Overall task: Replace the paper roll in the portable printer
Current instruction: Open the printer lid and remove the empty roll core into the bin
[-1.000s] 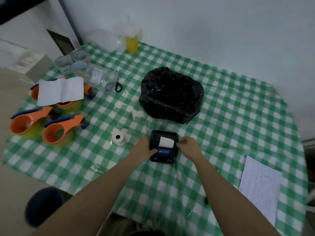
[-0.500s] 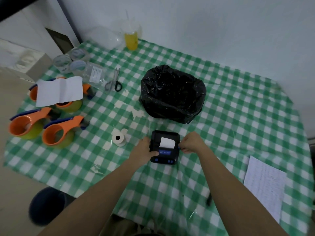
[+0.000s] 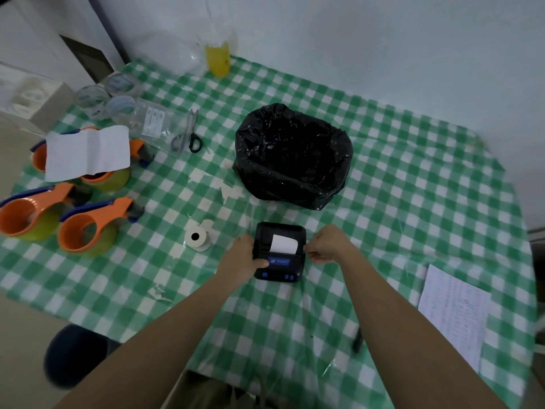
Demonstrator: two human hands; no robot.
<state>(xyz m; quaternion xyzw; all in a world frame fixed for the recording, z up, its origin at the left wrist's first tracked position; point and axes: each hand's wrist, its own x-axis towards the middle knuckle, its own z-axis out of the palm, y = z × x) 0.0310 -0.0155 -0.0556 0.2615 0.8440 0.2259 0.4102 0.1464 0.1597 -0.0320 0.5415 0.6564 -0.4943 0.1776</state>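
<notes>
A small black portable printer (image 3: 287, 270) with blue buttons lies on the green checked tablecloth. A short white strip of paper (image 3: 283, 244) sticks out of its lid. My left hand (image 3: 243, 253) grips the printer's left side, thumb on its front panel. My right hand (image 3: 327, 245) has curled fingers pressed against the printer's right edge. A small white paper roll (image 3: 197, 238) lies on the cloth, just left of my left hand.
A bin lined with a black bag (image 3: 292, 156) stands right behind the printer. Orange tape dispensers (image 3: 88, 225) sit at the left, one under a white sheet (image 3: 87, 152). Scissors (image 3: 188, 134), a yellow drink (image 3: 217, 59) and a printed sheet (image 3: 454, 314) are also on the table.
My right hand has slid from the printer's top right corner to its right edge. The left hand keeps its hold. The printer stays in place.
</notes>
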